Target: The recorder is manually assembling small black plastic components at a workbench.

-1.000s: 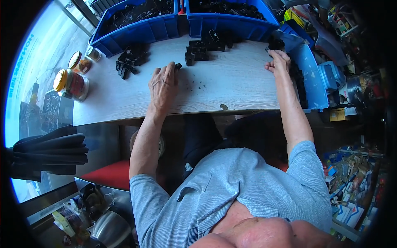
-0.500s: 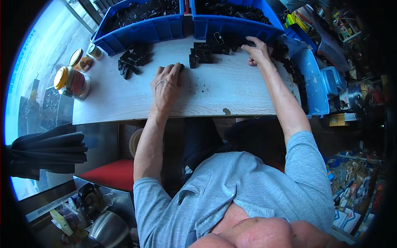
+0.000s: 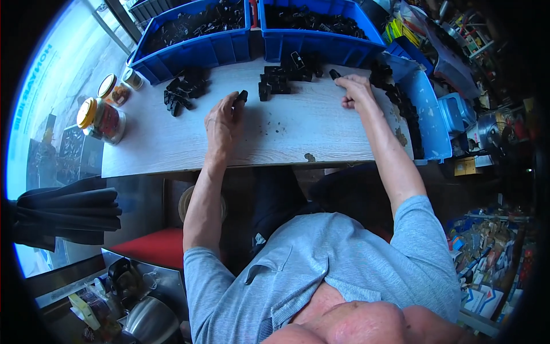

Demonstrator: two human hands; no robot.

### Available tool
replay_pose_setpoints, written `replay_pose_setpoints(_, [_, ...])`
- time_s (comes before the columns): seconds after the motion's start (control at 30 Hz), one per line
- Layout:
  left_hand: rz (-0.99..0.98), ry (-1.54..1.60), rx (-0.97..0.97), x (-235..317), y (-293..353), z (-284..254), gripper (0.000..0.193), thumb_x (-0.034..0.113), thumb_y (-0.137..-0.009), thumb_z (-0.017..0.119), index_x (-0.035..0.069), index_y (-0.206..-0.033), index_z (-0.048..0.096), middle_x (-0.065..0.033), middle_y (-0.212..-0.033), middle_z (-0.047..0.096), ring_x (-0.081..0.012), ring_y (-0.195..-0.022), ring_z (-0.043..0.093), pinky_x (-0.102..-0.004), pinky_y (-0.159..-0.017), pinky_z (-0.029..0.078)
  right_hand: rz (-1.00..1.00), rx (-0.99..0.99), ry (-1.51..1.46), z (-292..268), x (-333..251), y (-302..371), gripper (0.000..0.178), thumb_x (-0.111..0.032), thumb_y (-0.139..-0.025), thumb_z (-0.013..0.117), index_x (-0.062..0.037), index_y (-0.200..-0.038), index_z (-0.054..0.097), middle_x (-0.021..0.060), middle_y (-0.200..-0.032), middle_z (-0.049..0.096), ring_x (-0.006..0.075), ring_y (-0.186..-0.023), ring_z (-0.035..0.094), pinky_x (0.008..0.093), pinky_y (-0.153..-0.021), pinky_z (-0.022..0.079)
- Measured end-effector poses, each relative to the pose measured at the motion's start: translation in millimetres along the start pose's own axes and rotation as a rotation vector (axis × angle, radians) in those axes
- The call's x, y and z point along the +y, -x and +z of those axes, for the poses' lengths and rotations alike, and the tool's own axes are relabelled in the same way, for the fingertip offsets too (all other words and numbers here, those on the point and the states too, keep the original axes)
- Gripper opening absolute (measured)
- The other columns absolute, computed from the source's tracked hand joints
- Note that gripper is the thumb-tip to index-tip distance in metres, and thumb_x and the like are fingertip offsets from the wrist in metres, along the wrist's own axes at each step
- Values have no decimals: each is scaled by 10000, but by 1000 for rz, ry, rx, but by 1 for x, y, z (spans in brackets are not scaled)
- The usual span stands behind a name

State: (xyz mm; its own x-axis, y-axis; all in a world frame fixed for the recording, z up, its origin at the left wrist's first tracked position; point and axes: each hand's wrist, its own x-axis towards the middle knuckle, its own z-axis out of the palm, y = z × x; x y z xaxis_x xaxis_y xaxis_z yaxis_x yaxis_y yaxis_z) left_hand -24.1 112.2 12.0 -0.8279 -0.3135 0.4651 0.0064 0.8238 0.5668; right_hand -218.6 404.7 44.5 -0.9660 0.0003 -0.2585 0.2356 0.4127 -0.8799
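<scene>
Over the left-centre of the table, my left hand (image 3: 224, 119) pinches a small black plastic part (image 3: 242, 96) between thumb and fingers. My right hand (image 3: 356, 92) has its fingertips on another small black part (image 3: 335, 74), near the right end of the table. Between the hands, toward the back, lies a pile of similar black parts (image 3: 276, 81). A second black pile (image 3: 186, 89) sits at the left, beyond my left hand. The exact kind of these parts is too small to make out.
Two blue bins (image 3: 197, 53) (image 3: 326, 46) full of black parts line the table's back. A light blue tray (image 3: 429, 114) with black parts stands along the right edge. At the left are a yellow-lidded jar (image 3: 100, 119) and smaller jars (image 3: 113, 90). Worn patches mark the white tabletop (image 3: 172, 143).
My right hand has drawn back from near the bin and now holds a black part. My left hand has lifted and turned, so the part in its fingers shows more. The view has shifted slightly.
</scene>
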Motion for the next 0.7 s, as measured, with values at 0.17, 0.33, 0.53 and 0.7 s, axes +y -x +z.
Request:
replay_pose_setpoints(0.17, [-216, 676, -30, 36, 13, 36, 285, 101, -990, 650, 17, -1262, 670, -113, -1061, 752, -154, -968, 697, -296, -846, 556, 89, -182, -265, 11, 11, 51, 295, -243, -829, 812, -75, -976, 619, 4, -571, 518, 157, -483, 611, 332, -452, 585])
replay_pose_setpoints(0.33, [-370, 1118, 30, 99, 1, 91, 290, 109, -973, 638, -33, -1224, 668, -150, -1050, 745, -159, -914, 682, -292, -801, 557, -79, -350, -334, 44, 20, 94, 289, -226, -875, 774, -43, -1058, 645, 44, -686, 623, 144, -574, 640, 353, -518, 603])
replay_pose_setpoints(0.53, [-422, 1196, 3, 94, -6, 98, 295, 56, -930, 668, -12, -1216, 683, -111, -1044, 721, -152, -896, 663, -277, -765, 553, -88, -357, -241, 47, 15, 104, 275, -233, -911, 736, -37, -1096, 684, 77, -768, 660, 135, -556, 595, 327, -530, 598])
replay_pose_setpoints(0.7, [-164, 922, -74, 72, -5, 84, 326, -64, -923, 629, -4, -1240, 673, -104, -1133, 710, -156, -985, 673, -281, -831, 554, -28, -347, -223, 50, 10, 103, 409, -189, -862, 764, -62, -1235, 656, 12, -650, 554, 126, -539, 565, 356, -519, 586])
